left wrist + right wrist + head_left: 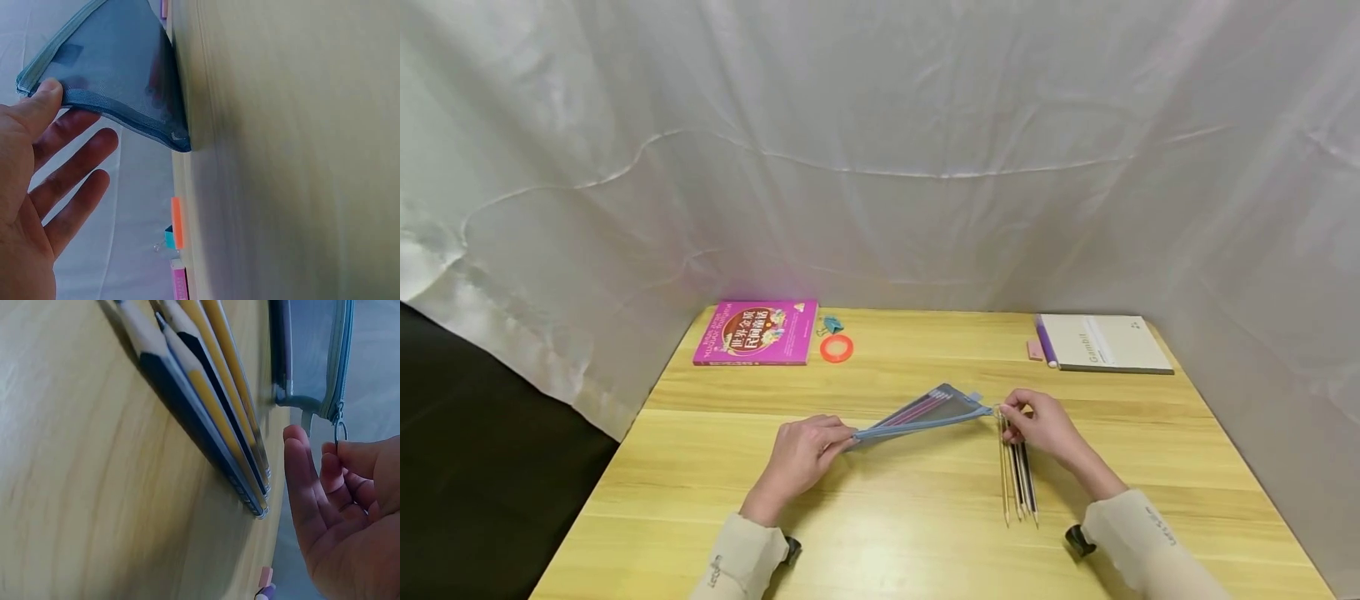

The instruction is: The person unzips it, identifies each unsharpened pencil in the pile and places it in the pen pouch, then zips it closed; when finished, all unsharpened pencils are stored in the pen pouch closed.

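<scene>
My left hand (803,454) pinches one end of a blue-grey mesh zip pouch (957,406) between thumb and forefinger; its other fingers are spread, as the left wrist view shows. Held partly up off the table, the pouch has several pencils (925,407) visible through its mesh. At the pouch's other end my right hand (1043,429) pinches the ring of the zipper pull (340,430). The zipper slider sits at that end, near a small fabric tab. Several sharpened yellow and dark pencils (1018,483) lie side by side on the table below the right hand, points toward me.
A pink book (756,333) lies at the back left, with an orange tape roll (837,348) and a teal binder clip (832,324) beside it. At the back right are a notebook (1105,340), a purple pen-like stick (1046,342) and a pink eraser (1034,350). Pale curtains (880,167) surround the table.
</scene>
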A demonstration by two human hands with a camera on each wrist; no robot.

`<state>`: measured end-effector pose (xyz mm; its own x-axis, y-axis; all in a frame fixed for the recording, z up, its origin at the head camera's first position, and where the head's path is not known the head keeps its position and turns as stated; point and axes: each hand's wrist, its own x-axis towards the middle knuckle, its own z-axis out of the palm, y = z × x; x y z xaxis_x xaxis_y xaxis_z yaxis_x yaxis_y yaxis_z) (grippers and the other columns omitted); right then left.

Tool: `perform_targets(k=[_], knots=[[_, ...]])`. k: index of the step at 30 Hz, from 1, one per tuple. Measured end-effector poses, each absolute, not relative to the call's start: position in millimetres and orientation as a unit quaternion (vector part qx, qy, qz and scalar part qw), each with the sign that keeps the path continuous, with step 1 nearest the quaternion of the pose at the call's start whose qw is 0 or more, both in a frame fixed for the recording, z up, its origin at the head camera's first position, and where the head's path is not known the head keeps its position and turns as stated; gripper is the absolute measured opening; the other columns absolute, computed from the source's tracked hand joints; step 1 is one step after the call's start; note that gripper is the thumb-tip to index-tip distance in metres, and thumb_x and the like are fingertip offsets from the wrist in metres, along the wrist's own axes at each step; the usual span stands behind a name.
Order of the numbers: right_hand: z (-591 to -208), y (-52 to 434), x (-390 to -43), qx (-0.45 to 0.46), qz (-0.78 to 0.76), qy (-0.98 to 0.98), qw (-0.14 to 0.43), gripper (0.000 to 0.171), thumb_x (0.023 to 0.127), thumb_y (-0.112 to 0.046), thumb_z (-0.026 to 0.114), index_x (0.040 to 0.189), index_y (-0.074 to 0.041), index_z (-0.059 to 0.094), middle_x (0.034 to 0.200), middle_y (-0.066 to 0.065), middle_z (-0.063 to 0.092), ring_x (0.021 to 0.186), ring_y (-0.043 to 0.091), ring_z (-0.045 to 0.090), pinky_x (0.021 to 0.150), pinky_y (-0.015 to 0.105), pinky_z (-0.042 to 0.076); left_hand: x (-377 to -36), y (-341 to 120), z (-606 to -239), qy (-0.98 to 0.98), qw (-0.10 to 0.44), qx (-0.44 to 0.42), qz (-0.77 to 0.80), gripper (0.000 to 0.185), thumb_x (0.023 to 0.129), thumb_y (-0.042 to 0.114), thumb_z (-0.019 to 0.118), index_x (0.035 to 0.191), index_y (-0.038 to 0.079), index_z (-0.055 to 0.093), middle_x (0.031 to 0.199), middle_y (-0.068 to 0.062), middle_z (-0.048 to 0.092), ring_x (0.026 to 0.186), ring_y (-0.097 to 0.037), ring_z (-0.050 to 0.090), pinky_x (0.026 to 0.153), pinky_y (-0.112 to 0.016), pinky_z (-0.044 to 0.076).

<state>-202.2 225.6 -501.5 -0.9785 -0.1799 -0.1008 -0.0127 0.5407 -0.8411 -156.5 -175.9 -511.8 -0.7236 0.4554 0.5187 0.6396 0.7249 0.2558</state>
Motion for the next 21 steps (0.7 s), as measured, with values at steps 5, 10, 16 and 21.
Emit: perform_targets(k=[5,10,16,21], knots=[[-502.0,224.0,-204.0,-0.054,-0.477,0.872,0.097,0.017,0.106,-0.011,0.057,0.102,0.005,0.062,0.089,0.020,0.068,0.073,0.024,0.073,0.065,0.032,0.064,-153.4,-178.3,-511.8,-0.906,0.213,-0.295,-0.215,0.005,0.092,0.024,0.079,0.095,0.023,0.083,0.086,0.011,0.076,0.074,-0.007,0.069,0.059,-0.024,0.054],[-500.6,220.9,-207.1,-0.051,-0.489,0.864,0.111,0.017,0.107,-0.011,0.057,0.103,0.006,0.060,0.092,0.022,0.066,0.074,0.024,0.073,0.065,0.033,0.064,-150.5,-182.2,-515.2,-0.908,0.202,-0.285,-0.231,0.005,0.092,0.022,0.078,0.094,0.023,0.083,0.085,0.011,0.076,0.072,-0.005,0.067,0.061,-0.023,0.054],[-500.7,222.9,-204.1,-0.043,-0.507,0.856,0.096,0.018,0.106,-0.013,0.059,0.105,0.005,0.062,0.094,0.023,0.068,0.077,0.026,0.073,0.068,0.034,0.065,-152.6,-180.3,-512.2,-0.899,0.139,-0.289,-0.297,0.009,0.094,0.018,0.075,0.100,0.019,0.082,0.089,0.010,0.076,0.072,0.001,0.063,0.066,-0.021,0.055],[-504.1,219.4,-202.0,-0.041,-0.556,0.826,0.084,0.019,0.105,-0.010,0.060,0.109,0.008,0.060,0.105,0.027,0.069,0.085,0.031,0.077,0.075,0.036,0.065,-153.3,-181.7,-509.3,-0.891,0.081,-0.284,-0.346,0.012,0.096,0.016,0.073,0.105,0.018,0.082,0.090,0.010,0.073,0.072,0.003,0.057,0.066,-0.020,0.054]])
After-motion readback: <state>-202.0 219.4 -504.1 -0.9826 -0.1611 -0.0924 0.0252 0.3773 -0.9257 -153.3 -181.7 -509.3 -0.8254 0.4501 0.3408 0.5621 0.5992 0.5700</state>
